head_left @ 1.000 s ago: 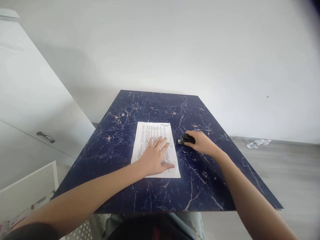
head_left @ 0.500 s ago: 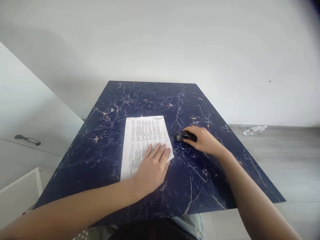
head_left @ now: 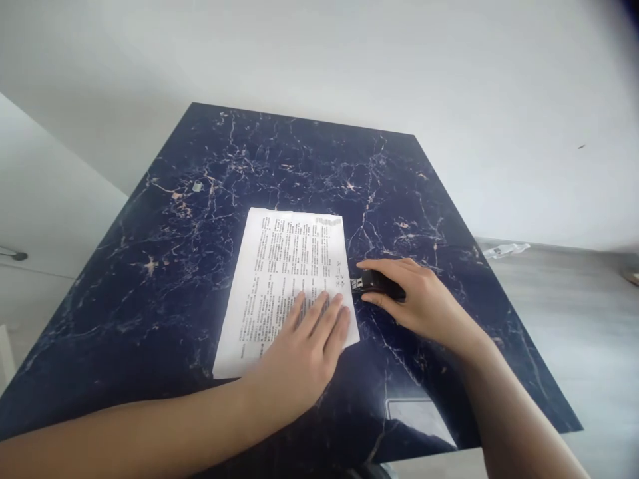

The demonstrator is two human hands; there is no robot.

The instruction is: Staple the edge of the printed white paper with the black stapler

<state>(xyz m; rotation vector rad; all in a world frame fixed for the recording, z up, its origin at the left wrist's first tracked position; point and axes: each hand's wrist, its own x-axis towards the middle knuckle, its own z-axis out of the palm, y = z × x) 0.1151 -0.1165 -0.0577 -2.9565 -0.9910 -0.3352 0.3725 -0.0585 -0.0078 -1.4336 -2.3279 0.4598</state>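
Note:
White printed paper [head_left: 284, 266] lies on the dark blue marbled table [head_left: 174, 319]; whether it is one sheet or more I cannot tell. My left hand [head_left: 309, 346] rests flat on its lower right part, fingers spread. Just right of the paper, my right hand [head_left: 419, 299] grips a black stapler [head_left: 379, 284], thumb on the near side and fingers on the far side. The stapler's front end points left and meets the paper's right edge. Part of its body is hidden under the palm.
A pale wall [head_left: 324, 60] stands behind the table's far edge. A small light-coloured thing [head_left: 198, 187] lies on the table at the far left. On the floor to the right, a crumpled clear plastic piece [head_left: 506, 251] lies by the wall.
The stapler in my right hand has come up to the paper's right edge; a gap lay between them before. My left hand stays on the paper. The camera view has tilted and shifted.

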